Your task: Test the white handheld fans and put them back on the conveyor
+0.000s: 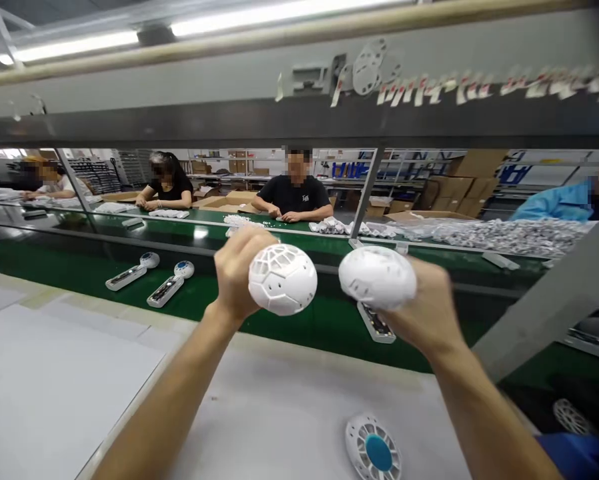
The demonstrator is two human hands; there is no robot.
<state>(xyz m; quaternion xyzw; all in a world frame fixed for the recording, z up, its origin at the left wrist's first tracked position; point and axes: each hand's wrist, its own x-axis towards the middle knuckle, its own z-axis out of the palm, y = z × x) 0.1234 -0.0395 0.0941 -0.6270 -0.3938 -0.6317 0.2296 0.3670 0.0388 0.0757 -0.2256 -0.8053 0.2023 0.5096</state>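
Observation:
My left hand (237,273) is closed around a white handheld fan (283,280), its rounded head with slotted vents facing me. My right hand (427,307) grips a second white handheld fan (377,277), its head slightly blurred. Both are held up side by side over the green conveyor belt, heads apart; their handles are mostly hidden. Behind the right one, a fan handle with exposed electronics (377,325) lies on the belt. Below, on the white worktable (264,413), rests another fan head (377,447) with a blue centre, cut off by the frame's bottom edge.
Two fans with opened handles (129,272) (169,283) lie on the green belt (299,333) at left. Co-workers (299,193) sit across, near piles of small white parts (504,237). A slanted metal post (544,307) stands at right; a shelf (179,120) runs overhead.

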